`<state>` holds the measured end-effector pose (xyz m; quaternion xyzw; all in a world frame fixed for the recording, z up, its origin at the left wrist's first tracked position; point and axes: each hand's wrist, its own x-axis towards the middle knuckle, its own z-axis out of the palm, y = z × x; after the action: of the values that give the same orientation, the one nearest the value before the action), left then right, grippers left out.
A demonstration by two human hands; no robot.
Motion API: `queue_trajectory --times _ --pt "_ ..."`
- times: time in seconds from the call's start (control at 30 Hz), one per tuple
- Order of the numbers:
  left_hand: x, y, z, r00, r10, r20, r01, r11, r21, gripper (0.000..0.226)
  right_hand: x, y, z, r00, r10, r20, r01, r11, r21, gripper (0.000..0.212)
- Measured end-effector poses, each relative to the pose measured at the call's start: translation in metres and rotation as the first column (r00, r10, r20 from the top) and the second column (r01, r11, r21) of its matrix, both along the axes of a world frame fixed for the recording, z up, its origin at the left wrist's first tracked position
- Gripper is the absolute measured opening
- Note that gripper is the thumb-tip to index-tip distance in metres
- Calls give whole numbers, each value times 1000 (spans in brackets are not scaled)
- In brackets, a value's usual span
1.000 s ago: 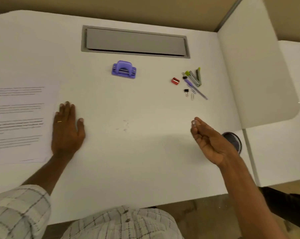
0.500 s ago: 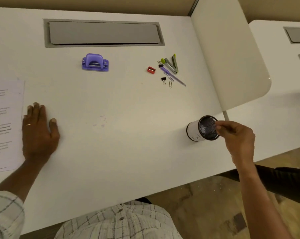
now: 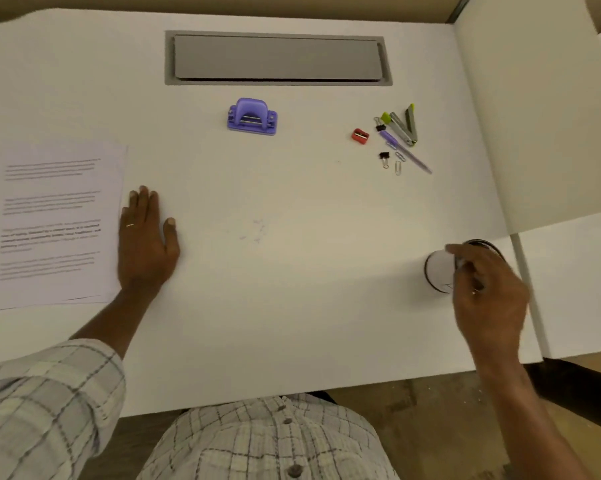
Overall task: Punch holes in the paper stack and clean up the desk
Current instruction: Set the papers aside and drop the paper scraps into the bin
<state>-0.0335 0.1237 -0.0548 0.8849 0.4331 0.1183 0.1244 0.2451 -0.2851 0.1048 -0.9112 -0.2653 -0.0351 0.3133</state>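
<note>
The paper stack (image 3: 55, 223), printed with text, lies flat at the desk's left edge. My left hand (image 3: 145, 242) rests palm down on the desk, touching the stack's right edge and holding nothing. A purple hole punch (image 3: 252, 116) stands at the back middle, apart from both hands. At the right front, my right hand (image 3: 486, 292) lies over the mouth of a white pen cup (image 3: 437, 268) with a dark rim. Its thumb is on the cup's wall and its fingers curl over the rim, hiding the inside.
Small items lie loose at the back right: a red sharpener (image 3: 360, 136), a green-tipped stapler (image 3: 404, 124), a purple pen (image 3: 406, 152), black binder clips (image 3: 384, 155) and paper clips (image 3: 398, 167). A grey cable hatch (image 3: 275, 58) sits at the back. A white divider panel (image 3: 534, 116) borders the right.
My right hand carried a small pinched item from mid-desk to the cup, then settled over its mouth. My left hand stayed flat beside the paper. The view swung left again.
</note>
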Motion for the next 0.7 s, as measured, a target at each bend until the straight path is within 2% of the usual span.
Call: queue_trajectory --times 0.07,0.13,0.23,0.3,0.33,0.5,0.63,0.7 --pt "0 -1 3 1000 3 -7 -3 1000 10 62 -31 26 -23 980 171 -106 -170 985 13 35" --pt "0 -1 4 1000 2 -22 -1 1000 7 61 -66 52 -52 904 362 -226 -379 925 -37 42" --pt "-1 0 3 999 1 -44 -2 1000 -11 61 -111 90 -95 728 625 -282 -683 699 -213 51" --pt "-1 -1 3 999 8 -49 -9 1000 -19 61 -132 115 -118 653 706 -275 -755 578 -309 59" --pt "0 -1 4 999 11 -53 -12 1000 -21 61 -139 128 -126 639 724 -258 -761 547 -350 63" --pt "1 0 7 998 26 -60 -28 999 -25 60 -148 197 -146 643 742 -192 -735 526 -428 74" --pt "1 0 7 999 23 -46 -24 1000 -20 59 -126 248 -140 756 634 -164 -631 638 -442 77" --pt "1 0 6 998 26 -51 -27 1000 -4 59 -120 270 -134 771 620 -145 -612 659 -437 73"
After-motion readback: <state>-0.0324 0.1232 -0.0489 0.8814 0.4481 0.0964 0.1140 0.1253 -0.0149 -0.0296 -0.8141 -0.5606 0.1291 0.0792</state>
